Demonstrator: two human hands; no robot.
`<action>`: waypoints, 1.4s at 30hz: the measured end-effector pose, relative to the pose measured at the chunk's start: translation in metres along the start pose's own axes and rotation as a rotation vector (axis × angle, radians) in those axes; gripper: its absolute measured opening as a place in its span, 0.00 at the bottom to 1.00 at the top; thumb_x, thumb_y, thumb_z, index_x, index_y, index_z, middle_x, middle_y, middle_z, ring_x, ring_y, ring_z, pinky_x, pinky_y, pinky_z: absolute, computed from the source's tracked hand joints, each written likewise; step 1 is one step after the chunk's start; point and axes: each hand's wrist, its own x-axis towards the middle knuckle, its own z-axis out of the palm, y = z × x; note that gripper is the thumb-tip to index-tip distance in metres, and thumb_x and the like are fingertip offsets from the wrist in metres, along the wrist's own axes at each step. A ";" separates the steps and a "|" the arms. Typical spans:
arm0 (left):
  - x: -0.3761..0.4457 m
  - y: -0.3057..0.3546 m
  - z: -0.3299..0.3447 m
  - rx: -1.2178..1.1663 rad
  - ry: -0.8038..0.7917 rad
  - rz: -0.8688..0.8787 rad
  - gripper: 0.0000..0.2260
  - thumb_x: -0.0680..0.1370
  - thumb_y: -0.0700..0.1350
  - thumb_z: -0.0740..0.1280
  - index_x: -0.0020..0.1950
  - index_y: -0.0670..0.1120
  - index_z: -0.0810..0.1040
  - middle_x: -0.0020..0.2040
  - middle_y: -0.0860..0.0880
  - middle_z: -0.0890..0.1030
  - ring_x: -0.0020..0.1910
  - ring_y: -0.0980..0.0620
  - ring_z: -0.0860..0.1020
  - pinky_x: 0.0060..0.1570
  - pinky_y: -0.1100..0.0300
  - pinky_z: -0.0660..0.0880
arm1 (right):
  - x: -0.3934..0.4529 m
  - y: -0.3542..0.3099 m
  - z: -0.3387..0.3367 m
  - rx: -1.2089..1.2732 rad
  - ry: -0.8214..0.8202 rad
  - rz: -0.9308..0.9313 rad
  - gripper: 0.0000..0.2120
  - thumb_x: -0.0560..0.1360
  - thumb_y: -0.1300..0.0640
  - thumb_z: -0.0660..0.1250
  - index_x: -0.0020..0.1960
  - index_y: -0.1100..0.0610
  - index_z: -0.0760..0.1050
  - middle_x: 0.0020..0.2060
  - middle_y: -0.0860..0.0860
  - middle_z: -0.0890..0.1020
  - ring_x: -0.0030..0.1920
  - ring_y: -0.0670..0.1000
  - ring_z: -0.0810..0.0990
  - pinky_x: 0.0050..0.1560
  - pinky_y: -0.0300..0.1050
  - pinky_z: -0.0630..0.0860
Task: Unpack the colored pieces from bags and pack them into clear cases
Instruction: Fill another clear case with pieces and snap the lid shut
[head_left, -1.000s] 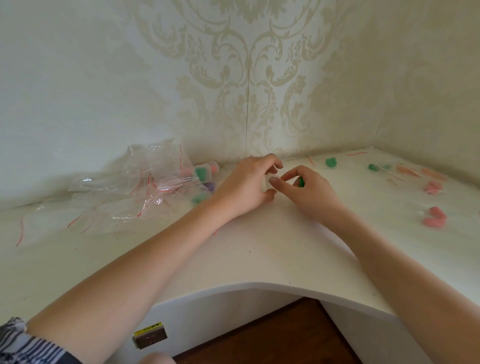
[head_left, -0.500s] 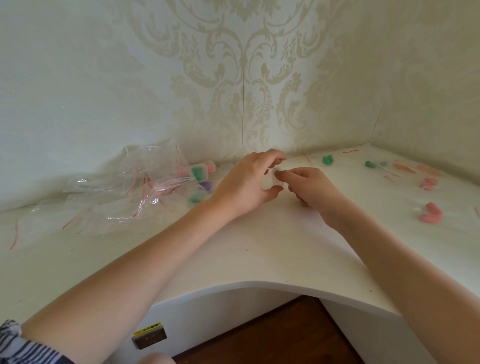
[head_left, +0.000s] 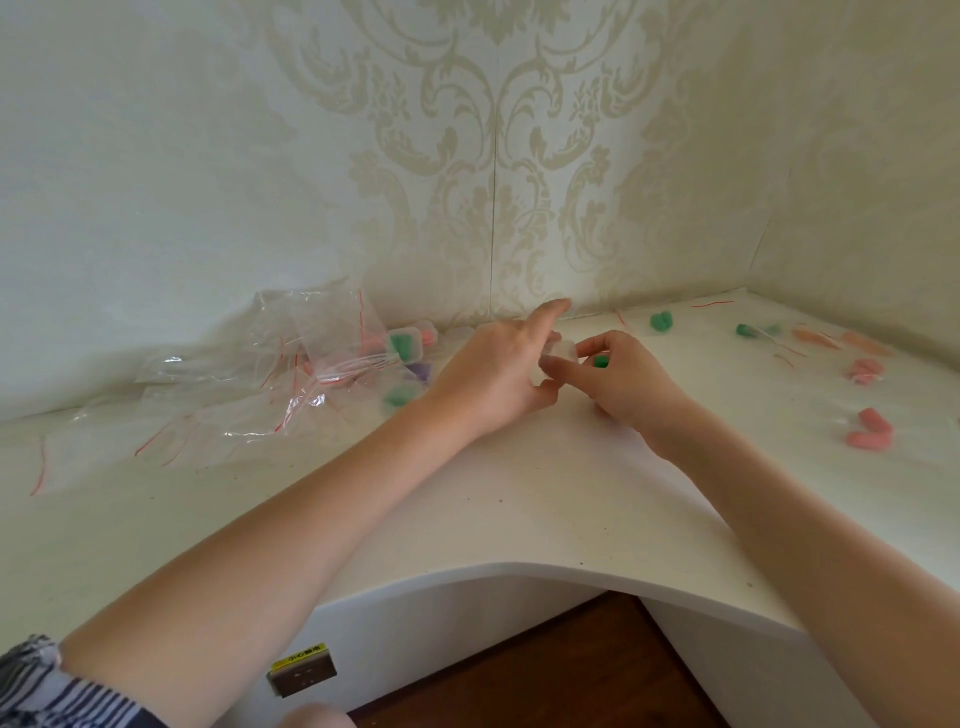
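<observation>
— So why are both hands crowded together over the middle of the desk (head_left: 519, 493)?

— Likely to steady 1 clear case (head_left: 560, 352). The left hand (head_left: 498, 371) pinches it between thumb and curled fingers, index finger pointing out, while the right hand (head_left: 621, 379) holds its other side and keeps a green piece (head_left: 601, 360) tucked under the fingers, probably ready to go in.

— And the rest?

— Emptied bags (head_left: 291, 364) are heaped left by the wall, with filled cases (head_left: 408, 345) just behind them. Loose pink pieces (head_left: 870, 430) and green pieces (head_left: 661, 321) lie to the right, well apart, within reach.

— Is the case lid open?

— I can't tell; the fingers cover it and the plastic is nearly invisible. Whether anything is already inside is hidden too.
</observation>
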 end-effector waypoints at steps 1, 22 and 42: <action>-0.001 0.000 0.001 0.048 0.001 0.024 0.31 0.73 0.43 0.70 0.74 0.46 0.63 0.58 0.47 0.80 0.54 0.47 0.79 0.43 0.67 0.64 | -0.001 0.000 0.001 -0.025 0.014 -0.009 0.23 0.69 0.44 0.73 0.55 0.56 0.71 0.37 0.47 0.73 0.34 0.46 0.71 0.33 0.40 0.65; 0.002 -0.014 0.002 -0.778 -0.074 -0.375 0.09 0.72 0.40 0.73 0.51 0.44 0.80 0.48 0.50 0.82 0.49 0.53 0.82 0.51 0.61 0.77 | -0.009 -0.003 -0.007 0.072 -0.099 -0.287 0.07 0.79 0.55 0.62 0.50 0.51 0.80 0.25 0.44 0.68 0.29 0.46 0.64 0.30 0.37 0.63; 0.005 -0.002 -0.005 -1.277 -0.033 -0.689 0.08 0.83 0.41 0.57 0.60 0.40 0.71 0.51 0.43 0.81 0.39 0.47 0.84 0.29 0.59 0.78 | -0.008 -0.013 -0.008 0.602 -0.199 -0.112 0.19 0.77 0.66 0.48 0.54 0.59 0.77 0.30 0.51 0.70 0.30 0.47 0.64 0.30 0.39 0.64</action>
